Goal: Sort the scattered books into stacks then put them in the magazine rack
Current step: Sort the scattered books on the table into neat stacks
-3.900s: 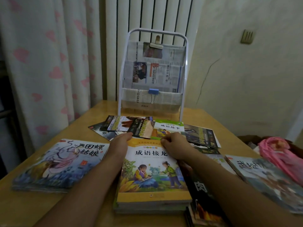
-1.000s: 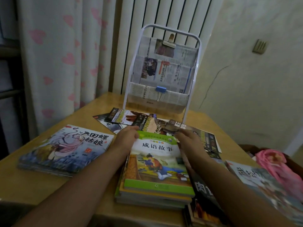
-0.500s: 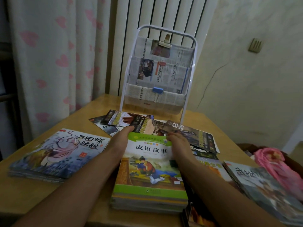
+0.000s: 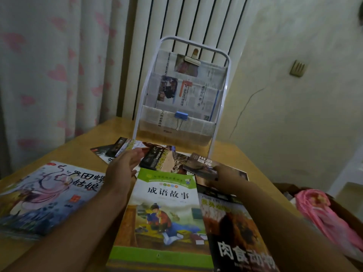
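The left hand [image 4: 125, 165] hangs above the table [image 4: 64, 152] with fingers straight and loosely together, palm turned inward, holding nothing, just left of the green book [image 4: 165, 213]. That book lies topmost on a stack in the middle. The right hand [image 4: 220, 176] pinches the near edge of a dark booklet [image 4: 200, 163], lifted a little above the other scattered booklets [image 4: 157, 158] near the rack [image 4: 182, 91]. The rack stands upright at the far edge, lined with newspaper and fastened by a blue clip [image 4: 181, 115]. A blue picture book [image 4: 45, 195] lies at left, a dark animal book [image 4: 231, 232] at right, touching the green one.
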